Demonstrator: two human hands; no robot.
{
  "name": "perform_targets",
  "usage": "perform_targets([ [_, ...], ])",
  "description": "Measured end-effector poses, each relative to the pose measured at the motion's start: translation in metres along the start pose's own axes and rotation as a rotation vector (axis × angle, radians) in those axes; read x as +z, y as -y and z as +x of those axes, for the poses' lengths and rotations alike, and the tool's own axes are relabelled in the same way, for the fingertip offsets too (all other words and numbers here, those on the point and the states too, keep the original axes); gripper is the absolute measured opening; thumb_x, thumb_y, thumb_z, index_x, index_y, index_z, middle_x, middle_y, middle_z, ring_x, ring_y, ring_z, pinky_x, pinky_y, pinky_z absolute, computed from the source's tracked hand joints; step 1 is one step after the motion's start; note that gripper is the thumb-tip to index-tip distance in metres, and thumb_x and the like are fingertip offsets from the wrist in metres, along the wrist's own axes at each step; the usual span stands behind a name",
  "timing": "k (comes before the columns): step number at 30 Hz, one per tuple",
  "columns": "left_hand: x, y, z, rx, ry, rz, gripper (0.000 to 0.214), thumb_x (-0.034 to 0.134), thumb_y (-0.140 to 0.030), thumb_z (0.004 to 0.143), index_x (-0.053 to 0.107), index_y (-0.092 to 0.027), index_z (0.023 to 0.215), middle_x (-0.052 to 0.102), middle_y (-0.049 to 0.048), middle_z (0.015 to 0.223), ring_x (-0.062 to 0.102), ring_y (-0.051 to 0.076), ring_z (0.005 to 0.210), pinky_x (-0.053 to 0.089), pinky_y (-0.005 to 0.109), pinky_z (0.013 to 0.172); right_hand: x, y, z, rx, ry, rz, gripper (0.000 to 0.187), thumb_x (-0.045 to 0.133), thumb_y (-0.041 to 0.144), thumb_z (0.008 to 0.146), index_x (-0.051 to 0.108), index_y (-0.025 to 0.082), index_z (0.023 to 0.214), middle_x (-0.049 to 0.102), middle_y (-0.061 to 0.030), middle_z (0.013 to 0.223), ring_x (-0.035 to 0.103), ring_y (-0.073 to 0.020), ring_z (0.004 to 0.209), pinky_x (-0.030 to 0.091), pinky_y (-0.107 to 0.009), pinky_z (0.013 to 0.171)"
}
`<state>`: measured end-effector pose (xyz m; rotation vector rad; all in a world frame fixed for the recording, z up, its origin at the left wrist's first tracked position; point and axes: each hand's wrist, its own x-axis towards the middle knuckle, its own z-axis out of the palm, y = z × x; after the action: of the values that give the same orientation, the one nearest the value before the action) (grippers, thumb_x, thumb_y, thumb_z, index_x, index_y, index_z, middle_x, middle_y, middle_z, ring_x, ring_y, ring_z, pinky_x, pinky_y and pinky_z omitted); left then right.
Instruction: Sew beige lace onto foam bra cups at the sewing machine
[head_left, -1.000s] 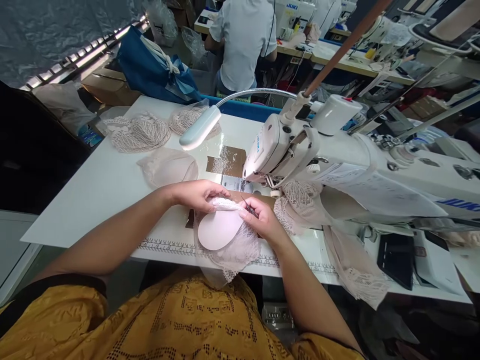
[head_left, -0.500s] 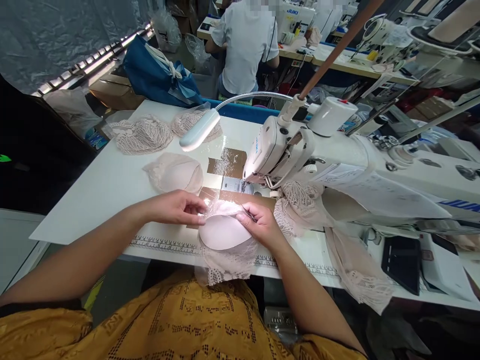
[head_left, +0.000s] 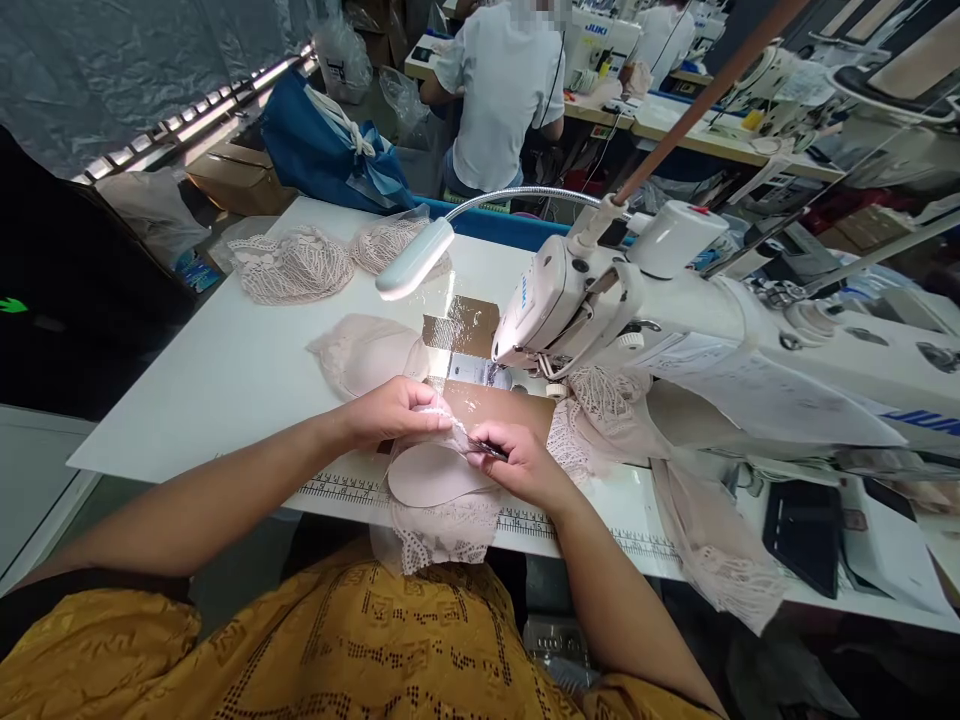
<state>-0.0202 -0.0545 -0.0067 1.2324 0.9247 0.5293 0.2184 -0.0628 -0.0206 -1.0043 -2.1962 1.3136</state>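
A pale pink bra cup with a lace edge hangs over the table's front edge, just before my body. My left hand is closed, pinching the cup's sheer upper edge between thumb and fingers. On the other side, my right hand is closed around small dark thread snips, mostly hidden by the fingers. Its fingertips also touch the fabric's edge. Behind both hands stands a white sewing machine, its needle area lit by a lamp. Another padded cup lies beyond my left hand.
Lace cups lie at the table's back left. More lace fabric is bunched under the machine arm and hangs over the front edge. A printed ruler runs along that edge. A dark phone-like slab lies right. A co-worker sits ahead.
My left hand has moved right and slightly up, closer to my right hand, drawing the fabric's edge along. The cup has tilted and shifted slightly left. The dark snips show more clearly.
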Motion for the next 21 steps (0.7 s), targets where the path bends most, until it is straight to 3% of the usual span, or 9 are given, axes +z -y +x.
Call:
perform_targets([
  [4, -0.008, -0.008, -0.009, 0.079, -0.059, 0.311, 0.027, 0.062, -0.039, 0.087, 0.068, -0.013, 0.083, 0.059, 0.0006, 0.064, 0.051, 0.010, 0.056, 0.039, 0.020, 0.052, -0.007, -0.002, -0.002, 0.068, -0.107, -0.099, 0.012, 0.058, 0.026, 0.086, 0.065, 0.021, 0.094, 0.067, -0.0013, 0.084, 0.059, -0.0169, 0.073, 0.043, -0.029, 0.066],
  [6, -0.018, -0.015, -0.014, 0.124, -0.132, 0.432, 0.028, 0.059, -0.040, 0.089, 0.071, -0.014, 0.092, 0.064, 0.0026, 0.071, 0.057, 0.013, 0.063, 0.045, 0.023, 0.060, -0.012, -0.006, -0.005, 0.143, -0.195, -0.212, 0.022, 0.062, 0.030, 0.084, 0.066, 0.023, 0.105, 0.068, -0.0022, 0.087, 0.060, -0.0199, 0.076, 0.046, -0.031, 0.067],
  [8, -0.031, -0.021, -0.015, 0.200, -0.290, 0.555, 0.032, 0.057, -0.042, 0.089, 0.071, -0.015, 0.100, 0.068, 0.0055, 0.083, 0.062, 0.016, 0.074, 0.049, 0.027, 0.068, -0.015, -0.008, -0.007, 0.176, -0.360, -0.328, 0.035, 0.066, 0.035, 0.082, 0.064, 0.024, 0.116, 0.068, -0.0043, 0.089, 0.061, -0.0233, 0.079, 0.048, -0.035, 0.068],
  [10, -0.045, -0.023, -0.010, 0.262, -0.459, 0.746, 0.038, 0.057, -0.043, 0.087, 0.069, -0.015, 0.109, 0.068, 0.0095, 0.106, 0.063, 0.022, 0.094, 0.050, 0.032, 0.083, -0.013, -0.009, -0.007, 0.101, -0.485, -0.373, 0.038, 0.065, 0.034, 0.084, 0.064, 0.026, 0.120, 0.068, -0.0070, 0.095, 0.062, -0.0250, 0.083, 0.050, -0.037, 0.070],
  [11, -0.052, -0.023, -0.006, 0.262, -0.519, 0.852, 0.042, 0.058, -0.044, 0.085, 0.067, -0.016, 0.115, 0.064, 0.0111, 0.119, 0.060, 0.025, 0.106, 0.047, 0.035, 0.091, -0.009, -0.008, -0.006, 0.022, -0.472, -0.370, 0.036, 0.063, 0.030, 0.085, 0.065, 0.027, 0.120, 0.069, -0.0078, 0.100, 0.062, -0.0251, 0.085, 0.051, -0.038, 0.071],
  [13, -0.064, -0.020, 0.007, 0.177, -0.546, 1.019, 0.056, 0.063, -0.044, 0.077, 0.061, -0.016, 0.126, 0.055, 0.0128, 0.135, 0.052, 0.031, 0.121, 0.041, 0.040, 0.102, 0.001, -0.006, -0.002, -0.141, -0.285, -0.370, 0.038, 0.060, 0.018, 0.083, 0.066, 0.030, 0.118, 0.068, -0.0075, 0.112, 0.063, -0.0235, 0.089, 0.051, -0.035, 0.073],
  [15, -0.072, -0.016, 0.019, 0.035, -0.515, 1.042, 0.067, 0.068, -0.041, 0.069, 0.058, -0.017, 0.131, 0.059, 0.0129, 0.129, 0.055, 0.033, 0.117, 0.043, 0.039, 0.099, 0.009, -0.001, 0.000, -0.227, -0.046, -0.414, 0.045, 0.059, 0.009, 0.075, 0.069, 0.031, 0.113, 0.066, -0.0061, 0.118, 0.064, -0.0212, 0.088, 0.050, -0.031, 0.071],
  [17, -0.075, -0.012, 0.026, -0.065, -0.466, 0.950, 0.064, 0.070, -0.036, 0.064, 0.062, -0.017, 0.125, 0.068, 0.0093, 0.107, 0.063, 0.030, 0.098, 0.047, 0.033, 0.083, 0.009, 0.003, -0.001, -0.206, 0.099, -0.445, 0.047, 0.057, 0.003, 0.068, 0.070, 0.028, 0.106, 0.066, -0.0049, 0.116, 0.064, -0.0186, 0.085, 0.049, -0.028, 0.070],
  [21, -0.071, -0.005, 0.023, -0.049, -0.309, 0.628, 0.028, 0.067, -0.032, 0.066, 0.071, -0.016, 0.089, 0.068, 0.0042, 0.079, 0.063, 0.023, 0.076, 0.044, 0.028, 0.064, -0.016, 0.012, -0.015, -0.010, 0.138, -0.455, 0.033, 0.050, -0.002, 0.064, 0.068, 0.021, 0.078, 0.069, -0.0033, 0.093, 0.063, -0.0172, 0.079, 0.046, -0.026, 0.067],
])
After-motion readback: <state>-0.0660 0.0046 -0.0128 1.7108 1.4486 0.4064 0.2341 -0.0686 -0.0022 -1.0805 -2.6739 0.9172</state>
